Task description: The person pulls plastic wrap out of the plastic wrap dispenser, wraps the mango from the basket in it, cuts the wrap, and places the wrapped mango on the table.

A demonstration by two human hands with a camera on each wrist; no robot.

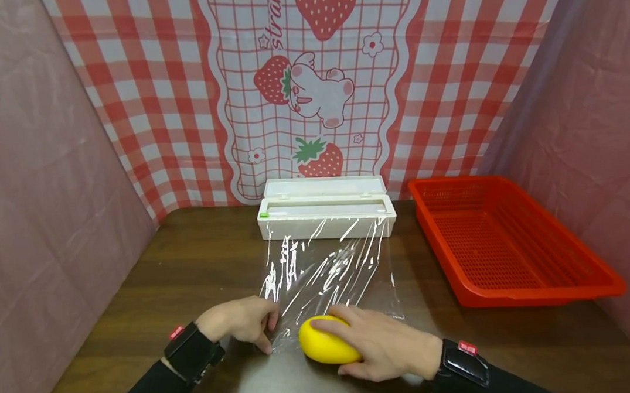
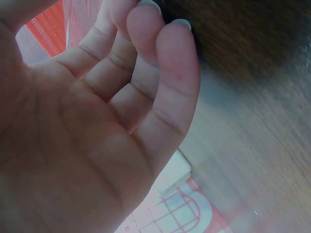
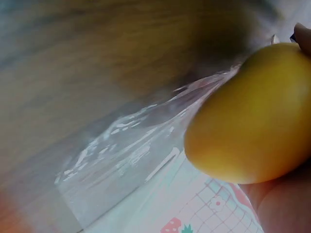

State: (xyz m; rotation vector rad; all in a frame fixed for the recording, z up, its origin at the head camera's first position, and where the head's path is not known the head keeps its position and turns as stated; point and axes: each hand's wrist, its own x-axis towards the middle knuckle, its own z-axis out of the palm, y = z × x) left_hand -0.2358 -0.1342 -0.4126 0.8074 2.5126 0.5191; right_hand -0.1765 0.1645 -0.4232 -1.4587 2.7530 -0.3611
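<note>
A sheet of clear cling film [image 1: 329, 272] stretches toward me from a white dispenser box [image 1: 327, 226], wrinkled and shiny. At its near left corner is my left hand [image 1: 241, 323], fingers bent and fingertips pinching the film's edge. In the left wrist view the palm and curled fingers [image 2: 177, 73] show, but the pinch itself is hidden. My right hand [image 1: 379, 343] grips a smooth yellow mango [image 1: 321, 343] from its right side, over the film's near edge. The right wrist view shows the mango [image 3: 252, 121] close up, with film beside it.
The dispenser's lid [image 1: 325, 186] stands open at the back. A red plastic basket [image 1: 447, 261] sits on the right of the brown wooden table [image 1: 191, 266]. Behind hangs a red-and-white checked cloth [image 1: 173, 97] with strawberries; pink curtains [image 1: 40, 191] flank both sides.
</note>
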